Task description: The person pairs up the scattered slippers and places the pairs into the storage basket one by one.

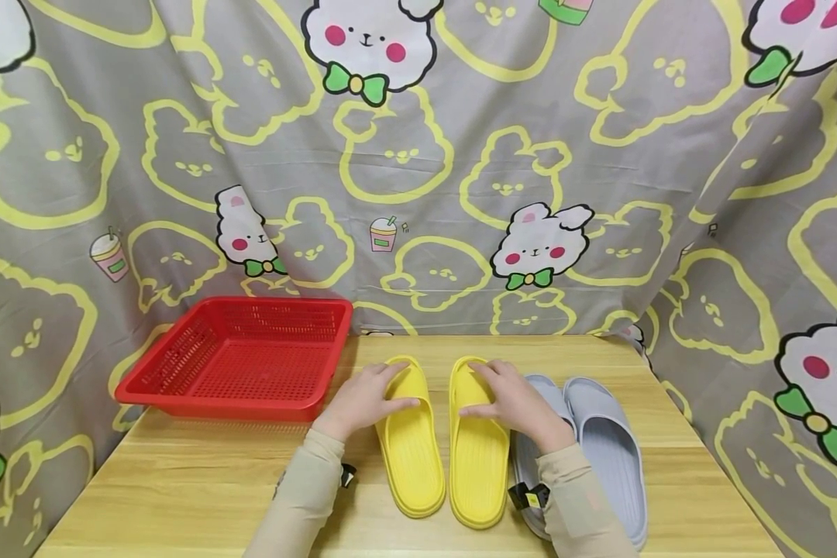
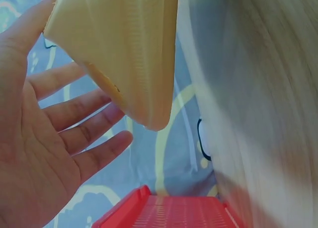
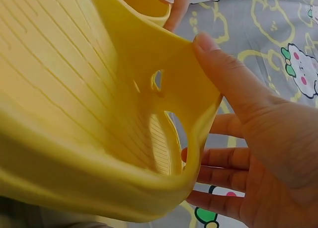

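Both hands on the yellow pair here, standing side by side mid-table, toes away from the person! L hand (image 1: 366, 399) is wide, fingers straight and fanned, thumb at the strap edge of the L yellow slipper (image 1: 414, 473); R hand (image 1: 516, 399) has fingers loosely extended, thumb on the strap edge of the R yellow slipper (image 1: 479, 480). Neither looks clamped, and that's prob. the main risk: lift w/ contact this light, up front at the strap, and a heel could sag or a slipper twist free. R side's tight too: the grey slippers (image 1: 610, 457) sit just beside, R forearm over them, so a sideways swing could knock that pair askew; can't tell if sleeve (image 1: 586, 496) touches. Over left, the red basket (image 1: 230, 407) is near L wrist; a careless elbow poss. shunts it across the table (image 1: 181, 480).
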`<control>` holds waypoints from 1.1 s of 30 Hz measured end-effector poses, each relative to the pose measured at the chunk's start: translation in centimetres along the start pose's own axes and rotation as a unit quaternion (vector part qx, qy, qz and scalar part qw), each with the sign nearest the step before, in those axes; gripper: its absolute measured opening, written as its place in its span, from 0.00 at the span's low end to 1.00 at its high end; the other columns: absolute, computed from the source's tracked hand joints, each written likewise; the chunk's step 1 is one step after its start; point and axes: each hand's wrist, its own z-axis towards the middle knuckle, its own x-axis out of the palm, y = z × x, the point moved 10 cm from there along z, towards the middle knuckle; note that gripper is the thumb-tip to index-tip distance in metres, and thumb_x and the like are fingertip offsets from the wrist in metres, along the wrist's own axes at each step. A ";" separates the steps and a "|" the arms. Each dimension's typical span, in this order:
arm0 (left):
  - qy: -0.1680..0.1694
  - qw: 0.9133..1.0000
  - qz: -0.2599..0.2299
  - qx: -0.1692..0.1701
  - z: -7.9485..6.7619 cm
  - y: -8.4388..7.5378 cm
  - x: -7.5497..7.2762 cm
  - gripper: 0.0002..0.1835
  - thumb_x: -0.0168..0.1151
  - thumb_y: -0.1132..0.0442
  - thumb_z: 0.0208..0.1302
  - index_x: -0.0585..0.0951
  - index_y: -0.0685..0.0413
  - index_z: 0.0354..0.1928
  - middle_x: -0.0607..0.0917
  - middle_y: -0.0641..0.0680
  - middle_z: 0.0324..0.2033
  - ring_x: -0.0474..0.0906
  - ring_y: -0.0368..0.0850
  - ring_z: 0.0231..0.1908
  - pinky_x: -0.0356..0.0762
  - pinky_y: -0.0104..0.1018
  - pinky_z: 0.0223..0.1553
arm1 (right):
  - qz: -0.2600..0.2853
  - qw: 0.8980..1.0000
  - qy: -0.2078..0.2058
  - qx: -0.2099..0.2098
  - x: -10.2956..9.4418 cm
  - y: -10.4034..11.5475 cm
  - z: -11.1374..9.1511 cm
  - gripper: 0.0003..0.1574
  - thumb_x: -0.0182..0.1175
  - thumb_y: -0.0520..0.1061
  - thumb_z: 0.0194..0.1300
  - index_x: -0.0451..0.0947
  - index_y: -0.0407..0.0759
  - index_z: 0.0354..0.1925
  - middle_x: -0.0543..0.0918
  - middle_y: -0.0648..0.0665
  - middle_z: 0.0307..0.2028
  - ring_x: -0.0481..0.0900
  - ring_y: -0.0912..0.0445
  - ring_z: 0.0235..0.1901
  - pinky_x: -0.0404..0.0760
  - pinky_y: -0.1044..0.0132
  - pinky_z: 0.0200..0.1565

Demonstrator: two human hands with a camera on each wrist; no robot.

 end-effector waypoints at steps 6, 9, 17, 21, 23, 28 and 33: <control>-0.014 1.000 0.008 0.000 -0.1 0.1 -0.8 0.42 0.59 0.28 0.55 0.73 0.44 0.66 0.81 0.56 0.57 0.78 0.56 0.57 0.77 0.51 0.57 | -0.004 1.000 -0.016 -0.001 -0.8 -0.2 -0.1 0.54 0.67 0.70 0.51 0.68 0.42 0.67 0.76 0.35 0.56 0.75 0.42 0.55 0.77 0.46 0.55; -0.021 1.000 0.010 -0.002 -0.1 0.1 -1.2 0.42 0.60 0.29 0.54 0.73 0.45 0.66 0.81 0.56 0.58 0.78 0.56 0.57 0.76 0.51 0.57 | -0.008 1.000 -0.022 0.001 -1.1 -0.4 -0.2 0.54 0.67 0.71 0.51 0.68 0.42 0.67 0.76 0.36 0.54 0.75 0.44 0.52 0.78 0.48 0.52; -0.036 0.999 0.013 -0.009 -0.1 0.6 -1.9 0.42 0.61 0.28 0.54 0.73 0.45 0.66 0.80 0.55 0.59 0.77 0.55 0.58 0.76 0.50 0.59 | -0.008 0.999 -0.036 0.005 -1.8 -0.8 -0.2 0.53 0.67 0.70 0.52 0.70 0.39 0.66 0.77 0.36 0.52 0.75 0.43 0.51 0.78 0.47 0.52; -0.046 0.999 0.018 -0.009 -0.1 0.9 -2.0 0.43 0.60 0.28 0.53 0.73 0.45 0.66 0.80 0.55 0.59 0.76 0.54 0.59 0.76 0.50 0.59 | -0.010 0.999 -0.045 0.007 -2.1 -1.0 -0.3 0.53 0.68 0.69 0.51 0.70 0.39 0.65 0.76 0.37 0.51 0.75 0.45 0.48 0.78 0.48 0.50; -0.051 0.998 0.021 -0.011 -0.1 1.0 -2.1 0.43 0.61 0.28 0.53 0.73 0.45 0.66 0.80 0.55 0.59 0.76 0.54 0.59 0.76 0.50 0.58 | -0.012 0.999 -0.050 0.009 -2.4 -1.2 -0.3 0.54 0.68 0.70 0.51 0.70 0.39 0.65 0.76 0.37 0.51 0.75 0.46 0.48 0.79 0.48 0.49; -0.061 0.998 0.021 -0.017 -0.2 1.3 -2.6 0.43 0.62 0.28 0.52 0.74 0.46 0.65 0.79 0.56 0.60 0.75 0.54 0.60 0.76 0.50 0.58 | -0.011 0.998 -0.061 0.020 -2.8 -1.6 -0.4 0.53 0.68 0.68 0.52 0.69 0.39 0.66 0.75 0.35 0.54 0.74 0.44 0.51 0.78 0.47 0.53; -0.068 0.997 0.021 -0.023 -0.2 1.4 -2.9 0.43 0.62 0.29 0.52 0.74 0.46 0.65 0.79 0.56 0.60 0.74 0.54 0.60 0.76 0.51 0.59 | -0.009 0.997 -0.077 0.019 -3.2 -1.9 -0.5 0.52 0.69 0.66 0.52 0.70 0.37 0.66 0.75 0.36 0.53 0.73 0.44 0.51 0.77 0.48 0.53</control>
